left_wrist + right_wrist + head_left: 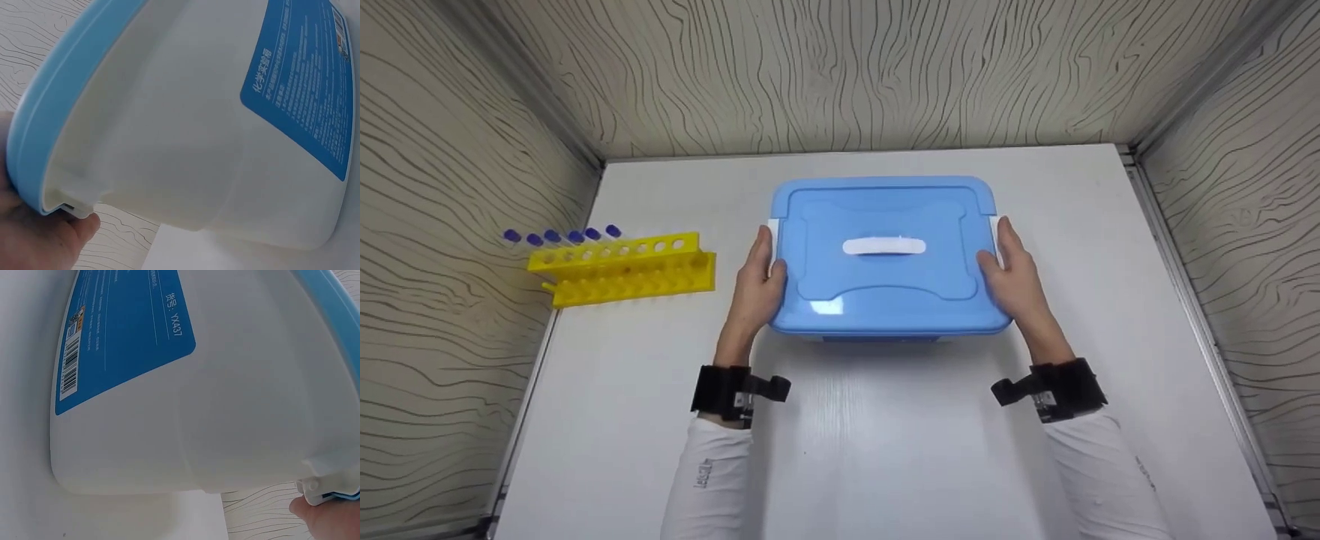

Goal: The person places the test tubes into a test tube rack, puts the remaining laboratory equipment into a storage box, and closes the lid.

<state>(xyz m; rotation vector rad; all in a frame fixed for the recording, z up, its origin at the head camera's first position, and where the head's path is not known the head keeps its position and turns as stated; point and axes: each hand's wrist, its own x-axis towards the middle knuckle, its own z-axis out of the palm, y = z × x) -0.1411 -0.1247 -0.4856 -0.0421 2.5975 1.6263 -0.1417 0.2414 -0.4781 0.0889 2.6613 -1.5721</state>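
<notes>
A storage box with a light blue lid (885, 307) and a white lid handle (883, 246) stands on the white table. Its whitish body (163, 140) carries a blue printed label (129, 332) on the near side. My left hand (760, 289) grips the box's left side, thumb on the lid's edge and fingers by the white side latch. Opposite it, my right hand (1016, 281) grips the right side the same way, thumb over the lid's edge. In the right wrist view a finger lies under the white latch (315, 489).
Left of the box stands a yellow test tube rack (634, 281) on the table (840, 450). Several clear tubes with dark blue caps (552, 235) are behind its left part. Wood-patterned panels (855, 82) wall the table at the back and both sides.
</notes>
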